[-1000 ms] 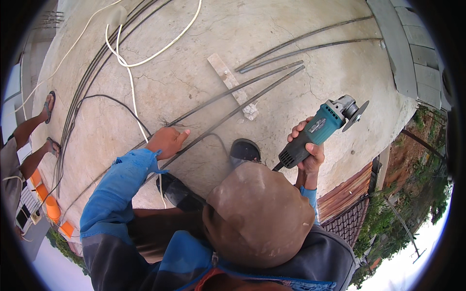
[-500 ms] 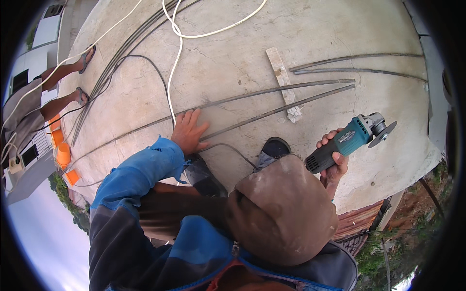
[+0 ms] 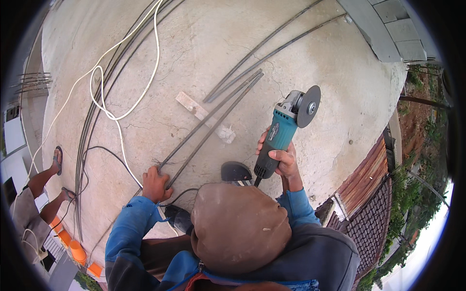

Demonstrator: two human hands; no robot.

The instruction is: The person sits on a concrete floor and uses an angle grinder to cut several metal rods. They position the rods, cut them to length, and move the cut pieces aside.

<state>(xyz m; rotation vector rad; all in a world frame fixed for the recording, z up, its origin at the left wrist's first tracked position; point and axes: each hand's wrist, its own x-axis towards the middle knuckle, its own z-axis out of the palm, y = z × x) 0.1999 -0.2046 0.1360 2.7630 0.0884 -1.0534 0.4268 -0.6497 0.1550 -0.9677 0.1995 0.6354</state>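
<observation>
The left hand (image 3: 156,185), spread wide with its fingers apart half a second ago, has drawn in: its fingers now bend down at a pair of dark metal rods (image 3: 204,125), though whether it grips them or only presses, I cannot tell. From that hand the rods run forward and to the right, crossing a pale board (image 3: 191,103) on the concrete floor. The right hand (image 3: 281,160) is wrapped round the body of a teal and black angle grinder (image 3: 283,132), which is held up off the floor. Its cutting disc (image 3: 307,107), just beyond that hand, has swung from nearly edge-on to showing its flat side. So the left hand appears better placed to steady the rods, while the disc stands apart from them. A white cable (image 3: 158,39) loops forward of the left hand and passes close by its left side.
</observation>
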